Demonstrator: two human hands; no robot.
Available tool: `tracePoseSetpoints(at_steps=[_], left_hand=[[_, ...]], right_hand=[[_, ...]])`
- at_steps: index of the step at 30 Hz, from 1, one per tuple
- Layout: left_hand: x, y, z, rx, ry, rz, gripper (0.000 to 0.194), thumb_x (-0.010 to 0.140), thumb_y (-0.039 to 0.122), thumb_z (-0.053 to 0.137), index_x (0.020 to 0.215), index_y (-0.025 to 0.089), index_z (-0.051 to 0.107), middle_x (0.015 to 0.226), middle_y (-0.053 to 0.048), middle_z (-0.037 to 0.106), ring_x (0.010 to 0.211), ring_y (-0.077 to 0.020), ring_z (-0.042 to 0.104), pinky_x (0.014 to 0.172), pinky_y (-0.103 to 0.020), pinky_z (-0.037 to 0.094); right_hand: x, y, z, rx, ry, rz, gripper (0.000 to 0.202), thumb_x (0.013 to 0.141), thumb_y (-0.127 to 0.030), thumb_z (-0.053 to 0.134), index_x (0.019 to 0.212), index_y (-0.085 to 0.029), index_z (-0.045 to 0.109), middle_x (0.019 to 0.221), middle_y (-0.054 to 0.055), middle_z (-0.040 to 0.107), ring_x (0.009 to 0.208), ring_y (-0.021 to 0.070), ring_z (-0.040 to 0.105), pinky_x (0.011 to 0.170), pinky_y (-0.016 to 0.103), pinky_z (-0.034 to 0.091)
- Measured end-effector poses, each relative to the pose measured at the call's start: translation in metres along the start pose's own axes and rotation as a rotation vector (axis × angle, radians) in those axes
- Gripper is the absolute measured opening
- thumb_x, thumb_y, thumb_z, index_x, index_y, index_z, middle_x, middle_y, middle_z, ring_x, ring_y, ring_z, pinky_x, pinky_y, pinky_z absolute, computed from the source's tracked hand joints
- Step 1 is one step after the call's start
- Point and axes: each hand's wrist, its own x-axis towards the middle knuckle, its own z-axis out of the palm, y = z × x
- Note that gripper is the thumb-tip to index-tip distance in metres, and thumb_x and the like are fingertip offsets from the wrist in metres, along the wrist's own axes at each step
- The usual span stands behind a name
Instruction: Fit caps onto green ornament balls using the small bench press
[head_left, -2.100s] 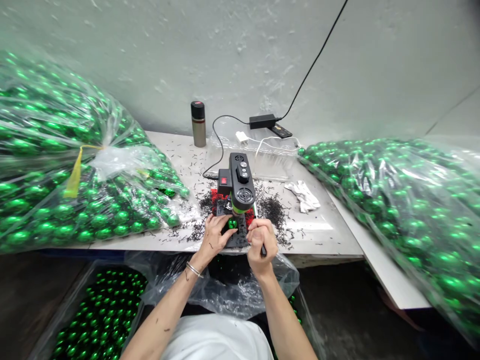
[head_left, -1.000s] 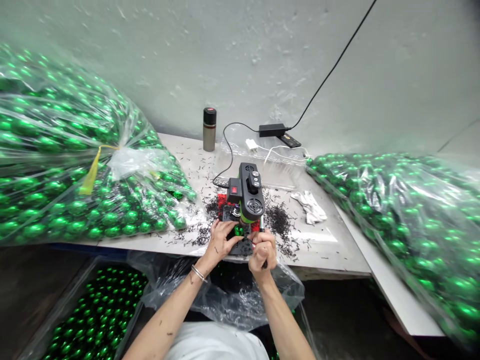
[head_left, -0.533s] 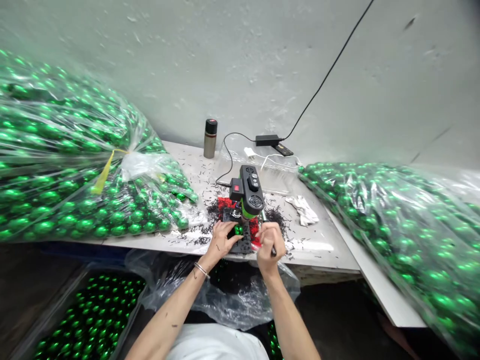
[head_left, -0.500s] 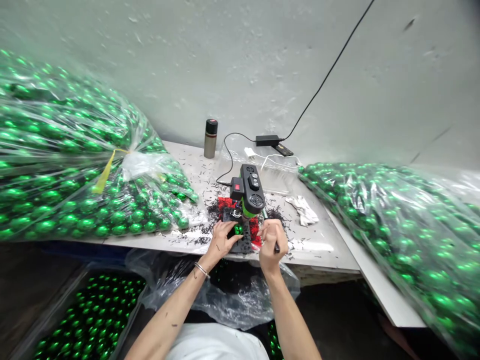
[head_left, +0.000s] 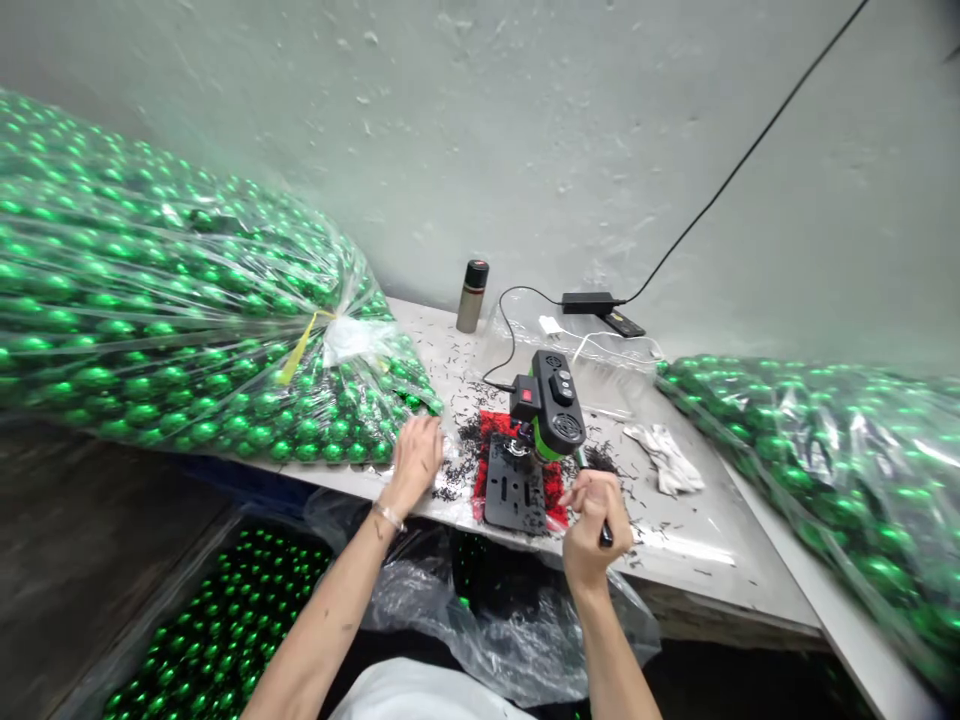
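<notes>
My right hand (head_left: 598, 515) is wrapped round the black lever handle (head_left: 606, 535) of a small black and green machine (head_left: 559, 405). The machine's slotted black base plate (head_left: 514, 490) lies bare on a red mat (head_left: 555, 487), with black scraps scattered around. To the left, my left hand (head_left: 418, 455) rests near the table edge beside the big clear bag of shiny green balls (head_left: 225, 340). Its fingers are bent and close together, and whether anything is under them is hidden.
Behind the machine are a bottle (head_left: 472, 297), a power adapter (head_left: 589, 303) and a clear tray (head_left: 607, 385). White gloves (head_left: 666, 458) lie right of it. Another bag of green balls (head_left: 825, 450) is at the right. Below left sits a container of green balls (head_left: 225, 610).
My left hand has moved left, off the base plate, and the green ball there is gone from the plate. My right hand stays on the handle. The view has shifted left.
</notes>
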Motion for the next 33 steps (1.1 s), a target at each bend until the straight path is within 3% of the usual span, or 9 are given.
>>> tracePoseSetpoints(at_steps=[4, 9, 12, 14, 17, 20, 23, 28, 33], left_hand=[[0.053, -0.017, 0.002, 0.079, -0.194, -0.124, 0.022, 0.089, 0.014, 0.052, 0.105, 0.011, 0.067, 0.104, -0.018, 0.066, 0.101, -0.0322, 0.064, 0.089, -0.044, 0.051], [0.069, -0.019, 0.015, 0.015, -0.218, -0.140, 0.021, 0.080, 0.014, 0.064, 0.101, 0.016, 0.068, 0.096, -0.012, 0.068, 0.098, -0.0293, 0.066, 0.088, -0.038, 0.052], [0.061, -0.021, 0.009, -0.064, -0.187, -0.156, 0.032, 0.087, 0.023, 0.060, 0.118, 0.017, 0.065, 0.103, -0.011, 0.069, 0.101, -0.0271, 0.066, 0.092, -0.039, 0.052], [0.050, -0.021, -0.001, -0.309, -0.174, -0.224, 0.042, 0.092, 0.031, 0.056, 0.131, 0.015, 0.059, 0.107, -0.012, 0.070, 0.098, -0.0249, 0.068, 0.092, -0.040, 0.053], [0.024, -0.011, -0.015, -0.832, -0.246, -0.380, 0.058, 0.093, 0.043, 0.054, 0.144, 0.013, 0.050, 0.104, -0.011, 0.071, 0.087, -0.0216, 0.071, 0.087, -0.041, 0.058], [-0.002, 0.008, -0.016, -1.047, -0.351, -0.431, 0.067, 0.088, 0.048, 0.062, 0.145, 0.016, 0.049, 0.111, -0.011, 0.070, 0.085, -0.0209, 0.072, 0.084, -0.039, 0.060], [-0.020, 0.029, 0.000, -1.069, -0.434, -0.398, 0.061, 0.084, 0.048, 0.067, 0.135, 0.017, 0.057, 0.118, -0.011, 0.070, 0.088, -0.0210, 0.072, 0.082, -0.037, 0.060], [-0.028, 0.048, 0.034, -0.870, -0.468, -0.201, 0.046, 0.084, 0.046, 0.066, 0.121, 0.017, 0.065, 0.098, -0.007, 0.074, 0.086, -0.0213, 0.070, 0.080, -0.036, 0.059], [-0.026, 0.056, 0.039, -0.538, -0.417, 0.068, 0.039, 0.089, 0.036, 0.063, 0.123, 0.017, 0.065, 0.108, -0.011, 0.073, 0.094, -0.0245, 0.070, 0.088, -0.039, 0.056]], right_hand=[[0.001, -0.002, 0.001, -0.008, 0.001, -0.012, 0.028, 0.099, -0.025, 0.043, 0.073, -0.020, 0.053, 0.071, -0.002, 0.051, 0.060, 0.0114, 0.053, 0.057, 0.028, 0.042], [-0.002, 0.000, 0.001, 0.007, 0.015, -0.020, 0.029, 0.099, -0.023, 0.044, 0.071, -0.020, 0.051, 0.072, -0.001, 0.052, 0.058, 0.0109, 0.053, 0.056, 0.028, 0.042], [-0.003, 0.002, 0.000, 0.000, 0.003, -0.041, 0.032, 0.098, -0.021, 0.043, 0.066, -0.020, 0.049, 0.073, 0.000, 0.053, 0.060, 0.0116, 0.054, 0.056, 0.028, 0.042], [-0.004, 0.002, 0.000, -0.003, -0.005, -0.057, 0.032, 0.097, -0.020, 0.043, 0.066, -0.020, 0.049, 0.074, 0.000, 0.053, 0.060, 0.0113, 0.054, 0.056, 0.028, 0.042], [-0.005, 0.002, 0.002, -0.006, 0.006, -0.064, 0.032, 0.097, -0.019, 0.042, 0.067, -0.020, 0.050, 0.073, 0.000, 0.053, 0.060, 0.0115, 0.053, 0.055, 0.028, 0.043], [-0.006, 0.002, 0.002, -0.005, 0.006, -0.055, 0.032, 0.097, -0.020, 0.041, 0.067, -0.021, 0.051, 0.074, 0.001, 0.054, 0.062, 0.0128, 0.054, 0.056, 0.029, 0.044], [-0.005, 0.001, 0.002, -0.002, -0.011, -0.076, 0.032, 0.097, -0.019, 0.042, 0.066, -0.021, 0.051, 0.074, 0.001, 0.054, 0.064, 0.0132, 0.054, 0.058, 0.030, 0.045], [-0.002, -0.005, -0.001, -0.054, -0.053, -0.127, 0.032, 0.097, -0.017, 0.041, 0.066, -0.021, 0.050, 0.071, 0.001, 0.054, 0.066, 0.0136, 0.055, 0.059, 0.029, 0.044], [-0.001, -0.007, -0.002, -0.074, -0.073, -0.144, 0.030, 0.096, -0.015, 0.042, 0.067, -0.021, 0.048, 0.072, 0.001, 0.054, 0.066, 0.0128, 0.055, 0.058, 0.028, 0.042]])
